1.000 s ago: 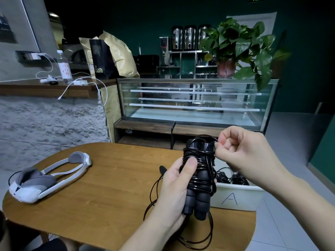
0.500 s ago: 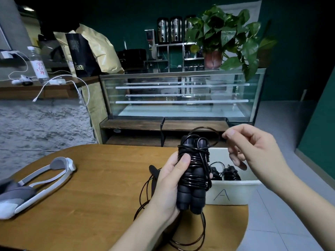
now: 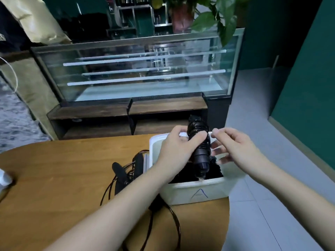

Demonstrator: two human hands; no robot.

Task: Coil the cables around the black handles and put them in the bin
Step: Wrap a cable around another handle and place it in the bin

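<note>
Handles point(image 3: 199, 147) wound tight in their cable sit gripped in the left hand point(image 3: 176, 151) over the white bin point(image 3: 197, 192), the right hand point(image 3: 235, 147) loose-fingered and empty beside, while another uncoiled cable point(image 3: 126, 174) waits on the desk point(image 3: 54, 178).

- This looks like a café or small bakery shop.
- A long glass display case point(image 3: 145, 69) with bare shelves stands straight beyond the hands.
- Metal racks point(image 3: 137, 15) of steel vessels sit behind it against a dark green wall point(image 3: 304, 78).
- A potted plant point(image 3: 183, 17) rests on the case top, above the right hand point(image 3: 237, 147).
- A round wooden table point(image 3: 54, 178) lies under the left hand point(image 3: 177, 153).
</note>
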